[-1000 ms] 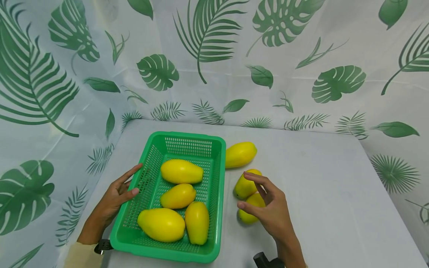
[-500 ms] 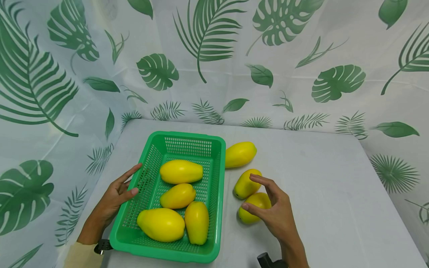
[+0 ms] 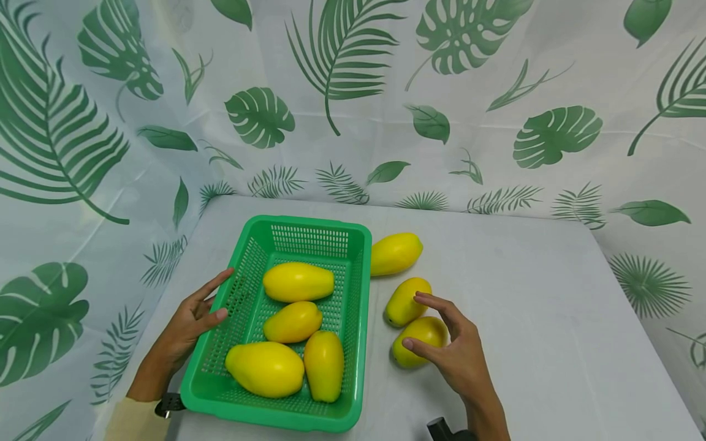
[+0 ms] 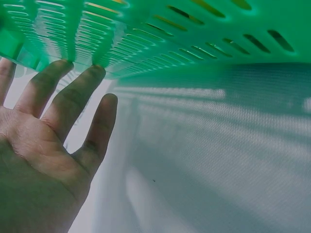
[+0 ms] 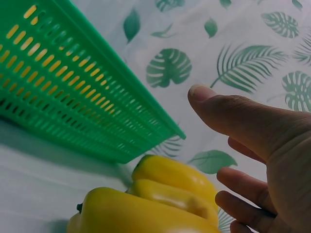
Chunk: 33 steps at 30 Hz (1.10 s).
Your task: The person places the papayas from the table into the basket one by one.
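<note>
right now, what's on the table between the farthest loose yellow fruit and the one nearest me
The head view shows one yellow fruit, the middle fruit, between the farthest fruit and the nearest fruit.

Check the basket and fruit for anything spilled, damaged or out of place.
Nothing clearly stands out. The green basket holds four yellow fruits, and three others lie beside it on the white tabletop. I see no spill or break, though some undersides are hidden.
</note>
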### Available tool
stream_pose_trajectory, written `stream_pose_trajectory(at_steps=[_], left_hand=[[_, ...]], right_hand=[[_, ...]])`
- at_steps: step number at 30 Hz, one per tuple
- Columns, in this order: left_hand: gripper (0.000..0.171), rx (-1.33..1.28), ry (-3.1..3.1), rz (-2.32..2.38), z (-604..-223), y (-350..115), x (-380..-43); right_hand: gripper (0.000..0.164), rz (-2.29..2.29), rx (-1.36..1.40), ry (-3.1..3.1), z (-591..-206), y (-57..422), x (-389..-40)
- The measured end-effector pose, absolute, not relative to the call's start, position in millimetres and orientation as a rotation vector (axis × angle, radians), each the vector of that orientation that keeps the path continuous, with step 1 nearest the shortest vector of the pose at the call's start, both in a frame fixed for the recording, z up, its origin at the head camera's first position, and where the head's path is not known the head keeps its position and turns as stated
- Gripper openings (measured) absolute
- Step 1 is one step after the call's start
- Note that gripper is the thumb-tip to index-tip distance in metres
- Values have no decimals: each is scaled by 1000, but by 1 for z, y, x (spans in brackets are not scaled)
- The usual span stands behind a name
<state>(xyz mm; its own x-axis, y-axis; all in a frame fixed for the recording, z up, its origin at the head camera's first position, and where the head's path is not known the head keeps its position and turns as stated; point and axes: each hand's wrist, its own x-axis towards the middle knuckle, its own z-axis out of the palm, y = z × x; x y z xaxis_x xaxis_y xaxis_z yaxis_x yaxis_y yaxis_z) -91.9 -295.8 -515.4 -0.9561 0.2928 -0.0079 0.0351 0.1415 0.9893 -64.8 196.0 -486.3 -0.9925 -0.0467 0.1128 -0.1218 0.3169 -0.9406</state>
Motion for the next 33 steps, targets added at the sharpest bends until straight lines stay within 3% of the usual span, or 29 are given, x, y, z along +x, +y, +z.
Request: stream_pose_trajectory(at_steps=[18, 33], left_hand=[[73, 265, 2268, 1845, -513, -294, -92], [72, 306, 2136, 1974, -516, -294, -90]], right_hand=[[65, 1722, 60, -2650, -503, 204, -63], [63, 1788, 160, -2830, -525, 211, -61]])
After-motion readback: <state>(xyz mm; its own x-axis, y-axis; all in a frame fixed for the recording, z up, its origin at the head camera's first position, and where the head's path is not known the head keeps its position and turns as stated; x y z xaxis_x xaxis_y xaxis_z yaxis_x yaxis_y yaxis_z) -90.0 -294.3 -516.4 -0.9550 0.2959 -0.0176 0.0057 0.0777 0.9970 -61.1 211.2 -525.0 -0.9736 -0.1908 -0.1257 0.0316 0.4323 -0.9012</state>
